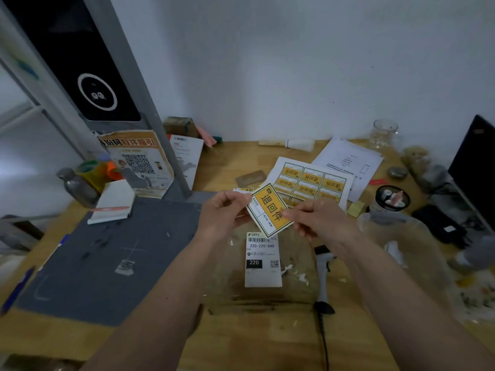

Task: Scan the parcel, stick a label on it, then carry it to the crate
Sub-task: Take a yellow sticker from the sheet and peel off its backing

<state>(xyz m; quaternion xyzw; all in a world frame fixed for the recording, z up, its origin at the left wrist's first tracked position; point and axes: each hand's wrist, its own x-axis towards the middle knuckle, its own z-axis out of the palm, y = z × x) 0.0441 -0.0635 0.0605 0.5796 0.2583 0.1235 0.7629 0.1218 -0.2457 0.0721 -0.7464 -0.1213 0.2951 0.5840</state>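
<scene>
Above the near centre of the wooden desk [235, 162], a yellow-and-white rectangular label with large black characters [269, 210] is held tilted between both hands. The left hand [223, 212] is closed in a pinch on the label's far-left corner; the right hand [318, 218] is closed in a pinch on its right edge. Whether the label is still on a backing cannot be told.

Directly beneath the hands lies the parcel, a flat brown package wrapped in clear film [257, 279], resting on the desk. A white shipping slip with a barcode and the figures 220-220-C40 [263, 259] is stuck on its upper face. No yellow label is on the parcel.

Just right of the parcel, a black-and-grey handheld barcode scanner [324, 279] lies on the desk, its cable running toward the near edge.

Beyond the hands, a white sheet of matching yellow labels [310, 180] lies flat, partly over printed white papers [348, 159]. Left of the parcel is a dark grey cutting mat [107, 258]. At far left, a grey metal post [128, 76] stands behind a leaning orange-and-white QR-code poster [136, 162]. At far right stands a clear glass mug [384, 133].
</scene>
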